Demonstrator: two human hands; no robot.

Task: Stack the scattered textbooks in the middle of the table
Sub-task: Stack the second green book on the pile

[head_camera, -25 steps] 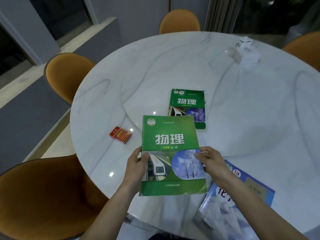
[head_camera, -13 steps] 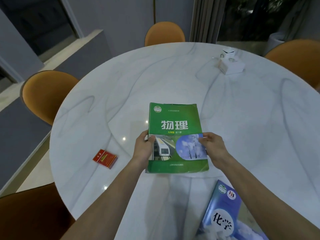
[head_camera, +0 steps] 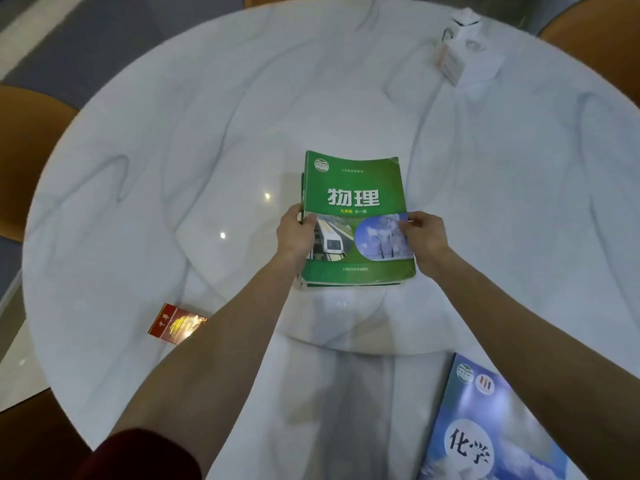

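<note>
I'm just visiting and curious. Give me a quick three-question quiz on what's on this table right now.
1. True or false: both hands grip the green textbook.
2. Which book lies apart, near the table's close edge? A) a blue textbook B) a yellow one
3. What small red thing lies beside the left forearm?

Key:
1. True: left hand, right hand.
2. A, the blue textbook.
3. A red packet.

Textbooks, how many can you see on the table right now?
3. A green textbook lies mid-table, held at its sides by both hands. Under it only the edges of a second green one show. A blue textbook lies at the near right edge. More could be hidden underneath.
</note>
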